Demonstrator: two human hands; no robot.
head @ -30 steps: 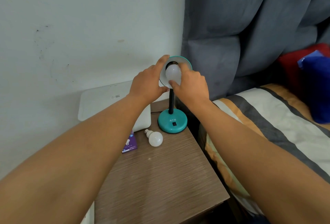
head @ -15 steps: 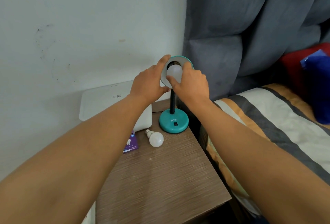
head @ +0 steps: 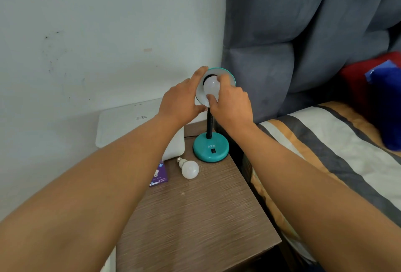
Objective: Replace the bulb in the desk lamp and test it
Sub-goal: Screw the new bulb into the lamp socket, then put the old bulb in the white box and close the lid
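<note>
Teal metal catches the eye first: the small teal desk lamp (head: 211, 146) stands at the back of the brown wood-grain bedside table (head: 195, 217), its round shade tipped toward the viewer. The left hand (head: 180, 100) cups the shade's rim, probably to steady it against twisting. The right hand (head: 231, 103) has its fingertips (head: 211, 97) closed around the frosted white bulb in the shade (head: 211, 86), a grip suited to turning it in the socket. A second white bulb with a metal screw base (head: 189, 168) lies loose on the table beside the lamp's base, next to a purple bulb carton (head: 159, 174).

Which bulb is the new one cannot be told, nor whether the held bulb is going in or out. The socket threads are hidden, and the lamp's cord and plug are out of sight.
</note>
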